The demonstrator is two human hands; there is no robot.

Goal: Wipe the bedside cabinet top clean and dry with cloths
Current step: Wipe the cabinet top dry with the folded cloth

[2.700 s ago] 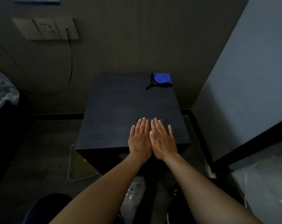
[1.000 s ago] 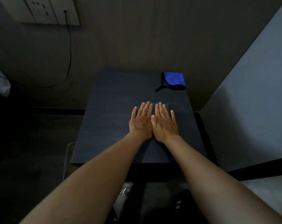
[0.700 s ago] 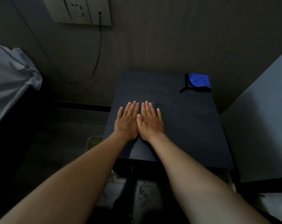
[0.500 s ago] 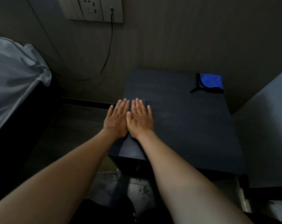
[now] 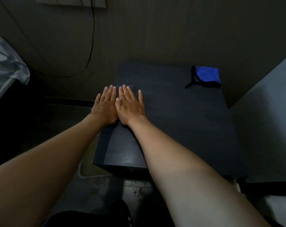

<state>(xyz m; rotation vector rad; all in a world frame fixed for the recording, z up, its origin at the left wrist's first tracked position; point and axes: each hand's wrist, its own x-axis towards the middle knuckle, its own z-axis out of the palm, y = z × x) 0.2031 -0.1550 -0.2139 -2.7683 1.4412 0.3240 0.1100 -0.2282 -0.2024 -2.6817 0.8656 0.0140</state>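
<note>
The dark bedside cabinet top (image 5: 180,120) fills the middle of the view. My left hand (image 5: 105,107) and my right hand (image 5: 130,106) lie flat side by side, fingers straight, at the top's left edge. They press on a dark cloth (image 5: 130,87) of which only a strip shows past the fingertips. A folded blue cloth with a black border (image 5: 207,77) lies apart at the far right corner of the top.
A grey wall stands close behind the cabinet, with a socket plate (image 5: 70,1) and a black cable (image 5: 92,38) hanging from it. A bed with pale bedding (image 5: 6,63) is at the left. A light panel (image 5: 266,104) flanks the cabinet's right side. The floor below looks wet.
Both hands, flat together on the dark cloth, have slid from the front right of the top across to its left edge and a little farther back. The blue cloth has stayed put.
</note>
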